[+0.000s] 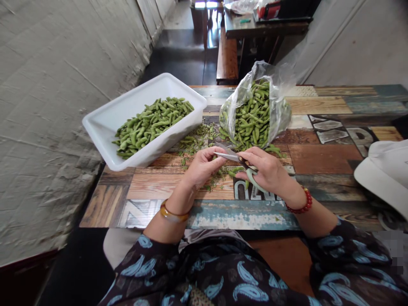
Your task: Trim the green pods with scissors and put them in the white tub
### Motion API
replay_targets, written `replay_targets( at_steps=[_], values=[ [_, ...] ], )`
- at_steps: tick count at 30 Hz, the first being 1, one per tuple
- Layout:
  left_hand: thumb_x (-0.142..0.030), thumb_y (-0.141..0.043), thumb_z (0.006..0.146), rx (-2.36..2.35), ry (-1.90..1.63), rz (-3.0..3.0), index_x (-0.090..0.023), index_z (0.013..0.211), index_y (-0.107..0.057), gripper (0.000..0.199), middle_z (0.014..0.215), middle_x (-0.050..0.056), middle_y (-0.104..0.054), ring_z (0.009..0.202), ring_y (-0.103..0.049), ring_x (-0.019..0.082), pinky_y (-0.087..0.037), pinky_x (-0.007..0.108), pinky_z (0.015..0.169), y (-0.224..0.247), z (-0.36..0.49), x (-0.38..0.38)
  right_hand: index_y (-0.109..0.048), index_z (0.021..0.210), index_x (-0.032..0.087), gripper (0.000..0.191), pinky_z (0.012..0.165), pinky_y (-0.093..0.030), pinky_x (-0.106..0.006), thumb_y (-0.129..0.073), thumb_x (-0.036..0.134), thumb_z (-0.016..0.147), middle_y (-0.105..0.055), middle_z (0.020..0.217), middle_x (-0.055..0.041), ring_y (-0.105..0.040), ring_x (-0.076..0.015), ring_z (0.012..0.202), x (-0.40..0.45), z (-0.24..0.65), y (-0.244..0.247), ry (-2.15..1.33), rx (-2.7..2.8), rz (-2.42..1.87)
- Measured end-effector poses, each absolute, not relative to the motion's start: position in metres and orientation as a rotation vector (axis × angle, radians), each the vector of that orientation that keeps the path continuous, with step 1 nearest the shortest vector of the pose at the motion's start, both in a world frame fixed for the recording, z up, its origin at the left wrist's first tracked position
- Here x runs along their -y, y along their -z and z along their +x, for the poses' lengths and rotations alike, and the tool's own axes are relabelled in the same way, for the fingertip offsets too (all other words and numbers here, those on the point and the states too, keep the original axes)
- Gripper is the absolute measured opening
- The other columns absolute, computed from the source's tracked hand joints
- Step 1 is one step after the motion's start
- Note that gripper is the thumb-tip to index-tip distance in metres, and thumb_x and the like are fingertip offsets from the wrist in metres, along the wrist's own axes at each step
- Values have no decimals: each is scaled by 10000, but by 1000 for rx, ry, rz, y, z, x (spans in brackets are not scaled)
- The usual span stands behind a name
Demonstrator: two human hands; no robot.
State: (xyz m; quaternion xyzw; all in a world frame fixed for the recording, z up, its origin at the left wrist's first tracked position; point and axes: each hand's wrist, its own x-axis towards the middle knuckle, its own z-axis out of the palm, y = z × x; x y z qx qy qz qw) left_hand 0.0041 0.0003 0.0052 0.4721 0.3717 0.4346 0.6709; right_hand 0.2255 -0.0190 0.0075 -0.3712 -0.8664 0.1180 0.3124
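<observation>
My right hand is closed around the pale green handles of a pair of scissors, whose blades point left and stand a little apart. Just past the blade tips, my left hand pinches a green pod, of which only a sliver shows between thumb and fingers. Beneath both hands lie loose pods and small trimmings. A white plastic tub at the left holds a heap of green soybean pods. Behind my right hand, a clear plastic bag gapes toward me, full of more pods.
The patchwork wood-pattern table runs across in front of me. A person in a white cap is at the right edge. A rough white wall stands close on the left. Beyond are a bench and a dark table.
</observation>
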Motion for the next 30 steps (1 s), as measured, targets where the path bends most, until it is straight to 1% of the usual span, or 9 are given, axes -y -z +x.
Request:
replay_targets(
  at_steps=[5, 10, 14, 15, 18, 21, 23, 25, 30],
  values=[
    [-426, -781, 757, -818, -934, 1086, -151, 858, -683, 310, 577, -56, -442, 455, -314, 43, -190, 220, 445, -9, 5, 2, -575, 1273, 201, 410, 797, -558, -389, -678, 357, 908, -663, 1055, -115, -640, -256, 923, 20, 226, -9, -332, 2293, -974],
    [-412, -765, 771, -799, -946, 1091, -146, 805, -643, 295, 574, -54, -444, 458, -307, 41, -188, 208, 437, -9, 2, 0, -592, 1282, 236, 396, 783, -559, -367, -668, 364, 915, -673, 1029, -90, -655, -246, 907, 21, 225, -11, -375, 2284, -1017],
    [-355, -687, 802, -809, -1058, 991, -179, 951, -640, 236, 566, -55, -489, 444, -350, 59, -222, 195, 433, -12, -4, -6, -625, 1216, 212, 387, 756, -552, -359, -696, 408, 890, -668, 965, -84, -649, -239, 846, 17, 230, -6, -345, 2182, -1067],
    [-325, -668, 792, -823, -1094, 957, -183, 951, -635, 215, 583, -51, -506, 447, -371, 62, -240, 193, 437, -13, -5, -8, -631, 1203, 203, 391, 758, -551, -363, -703, 417, 883, -667, 955, -87, -650, -244, 847, 15, 232, -5, -320, 2158, -1078],
    [-249, -634, 745, -920, -1138, 924, -185, 836, -596, 118, 668, -34, -555, 481, -420, 67, -265, 194, 448, -13, -9, -13, -637, 1189, 193, 400, 770, -549, -375, -712, 427, 873, -668, 945, -91, -654, -255, 851, 13, 235, -2, -279, 2139, -1101],
    [-248, -620, 775, -1108, -1095, 1185, -178, 817, -636, 83, 678, -20, -564, 546, -451, 92, -319, 211, 507, -6, -11, -15, -628, 1206, 205, 389, 768, -552, -370, -696, 419, 888, -675, 979, -94, -657, -249, 859, 15, 233, -4, -312, 2159, -1088],
    [-254, -620, 810, -1241, -1047, 1511, -168, 816, -692, 113, 700, 8, -592, 648, -514, 127, -378, 237, 605, 1, -11, -16, -624, 1211, 213, 387, 759, -553, -365, -691, 423, 893, -678, 996, -95, -658, -242, 855, 17, 231, -7, -340, 2165, -1083],
    [-251, -624, 835, -1353, -970, 1816, -169, 818, -727, 133, 747, 33, -616, 733, -548, 156, -386, 261, 671, 7, -10, -16, -626, 1207, 216, 390, 740, -550, -359, -692, 434, 891, -677, 988, -92, -651, -234, 827, 19, 229, -9, -351, 2171, -1096],
    [-323, -677, 849, -1614, -679, 2136, -200, 843, -753, 145, 800, 53, -616, 719, -550, 176, -347, 280, 630, 5, -1, -16, -624, 1200, 218, 372, 718, -538, -347, -688, 423, 896, -667, 951, -75, -634, -220, 789, 19, 227, -11, -367, 2200, -1101]
  ],
)
